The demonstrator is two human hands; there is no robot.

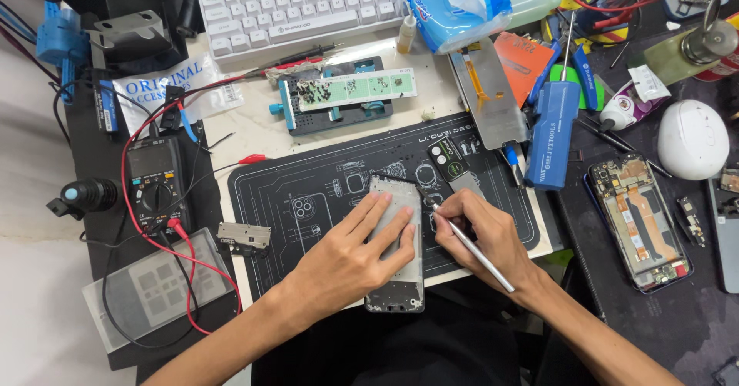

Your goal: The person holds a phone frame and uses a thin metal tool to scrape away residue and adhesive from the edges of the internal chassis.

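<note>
Nearest, the phone frame [396,247] lies flat on the black repair mat [308,193], its lower end hanging over the mat's near edge. Left hand [350,259] presses down on it, fingers [385,217] spread flat, not clenched. Right hand [481,236], just right of the frame, pinches a thin metal tool [469,246] in a pen grip, tip at the frame's upper right edge. Risk: a slip of the tip could gouge the frame or jab the left fingers beside it; uneven pressure could tip the overhanging end. Beyond the frame, a small camera-cover piece [450,159] lies loose and could be swept off. Farther back, a clamped circuit board [350,90], then a white keyboard [308,1].
</note>
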